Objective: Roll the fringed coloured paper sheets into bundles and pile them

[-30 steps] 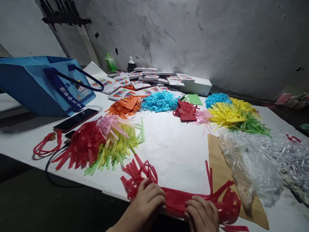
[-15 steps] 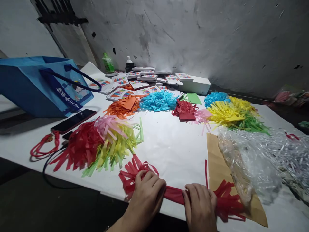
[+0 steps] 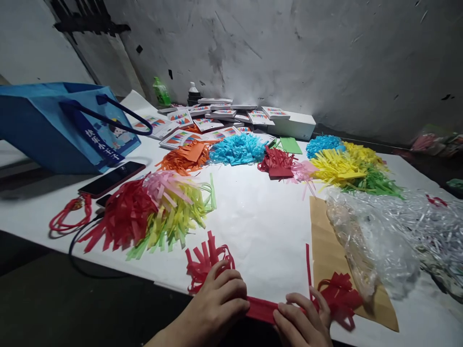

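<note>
A red fringed paper (image 3: 261,309) stretches between my hands at the table's near edge, its plain middle band narrow and folded. My left hand (image 3: 220,301) grips the band's left part, fingers curled over it, with cut red strips fanning out beyond. At the right, my right hand (image 3: 304,315) holds the band's other part, its fingers bent over the paper. More red strips spread past that hand onto a brown paper sheet (image 3: 321,231). A thin loose red strip (image 3: 308,265) lies just above my right hand.
Red, pink and yellow-green fringes (image 3: 170,207) lie at left, near a phone (image 3: 112,180) and blue bag (image 3: 47,130). Flat printed packs (image 3: 220,114) and a white box (image 3: 294,126) stand behind orange, blue and red tassels. Clear plastic (image 3: 383,250) lies at right.
Both hands have moved slightly down toward the near edge with the red paper. Its middle band looks narrower, and the fringes at both ends have shifted inward.
</note>
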The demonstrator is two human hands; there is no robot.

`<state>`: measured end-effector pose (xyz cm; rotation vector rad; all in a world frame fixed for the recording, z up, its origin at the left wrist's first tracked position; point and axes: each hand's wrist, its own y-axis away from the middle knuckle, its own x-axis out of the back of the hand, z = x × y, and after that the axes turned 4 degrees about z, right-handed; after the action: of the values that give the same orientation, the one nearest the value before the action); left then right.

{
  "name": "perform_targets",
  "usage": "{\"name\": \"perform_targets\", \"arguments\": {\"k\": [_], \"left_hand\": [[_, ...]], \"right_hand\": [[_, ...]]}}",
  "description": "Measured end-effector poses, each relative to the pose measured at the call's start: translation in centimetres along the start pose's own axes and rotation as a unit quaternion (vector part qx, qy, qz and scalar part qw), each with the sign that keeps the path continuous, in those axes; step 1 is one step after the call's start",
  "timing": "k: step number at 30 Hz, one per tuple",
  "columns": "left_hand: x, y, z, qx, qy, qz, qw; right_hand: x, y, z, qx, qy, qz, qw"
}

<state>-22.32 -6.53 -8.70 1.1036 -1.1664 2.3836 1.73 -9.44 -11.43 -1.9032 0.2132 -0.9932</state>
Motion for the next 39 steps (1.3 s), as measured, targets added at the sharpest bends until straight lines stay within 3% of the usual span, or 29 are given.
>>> {"name": "perform_targets", "arguments": {"k": [6, 11, 13, 18, 23, 26, 31, 35, 39], "left_hand": [[1.3, -0.9, 1.0, 0.091, 0.057, -0.07, 0.992], [0.3, -1.2, 1.1, 0.158, 0.02, -0.027, 0.987], [-0.3, -1.0, 1.0, 0.148, 0.003, -0.018, 0.989], [-0.5, -0.6, 0.5, 0.027, 0.003, -0.016, 1.0], [-0.6, 0.3, 0.4, -0.002, -0.007, 0.011, 1.0], [-0.7, 0.5, 0.7, 0.022, -0.002, 0.02, 1.0], [0.0, 0.0, 1.9, 0.103, 0.047, -0.035, 0.993], [-0.2, -0.6, 2.9, 0.172, 0.025, -0.048, 0.984], [-0.9, -0.9, 3.0, 0.2, -0.02, -0.046, 0.979]], "right_hand": [[0.1, -0.4, -0.6, -0.087, -0.017, 0.006, 0.996], [-0.2, -0.4, -1.1, -0.163, 0.026, 0.018, 0.986], [-0.3, -0.3, -1.1, -0.144, 0.026, 0.012, 0.989], [-0.3, -0.2, -1.0, -0.041, -0.014, -0.021, 0.999], [0.1, -0.1, -1.0, -0.029, 0.002, -0.013, 0.999], [0.3, -0.2, -1.2, -0.061, -0.019, -0.012, 0.998], [0.1, -0.3, -1.8, -0.126, -0.031, -0.012, 0.991], [0.0, -0.8, -2.2, -0.161, 0.029, -0.039, 0.986], [0.1, -1.8, -2.2, -0.167, 0.07, -0.071, 0.981]]}}
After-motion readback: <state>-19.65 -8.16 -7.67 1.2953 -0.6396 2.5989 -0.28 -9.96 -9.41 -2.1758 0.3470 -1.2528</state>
